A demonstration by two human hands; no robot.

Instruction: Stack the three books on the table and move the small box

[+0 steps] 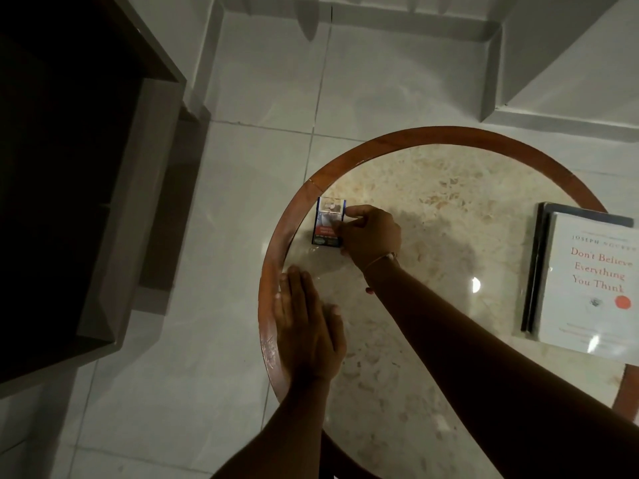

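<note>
Fingers (349,221) of your right hand (371,236) pinch the small box (326,223) lying near the worktop (432,209) left rim. Your left hand (307,326) rests flat, open, beside it. Stacked books (587,281) sit well apart at the right edge, nothing between.

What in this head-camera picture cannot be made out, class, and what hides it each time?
- Book stack, head view: the right frame edge cuts it off and the white top book covers those beneath, so the count is unclear.
- Small box: its print is too small and dim to read; the right hand covers its right side.
- Right hand grip: fingers touch the box, but whether they clamp it cannot be told.
- Left hand: flat, hiding the table beneath.
</note>
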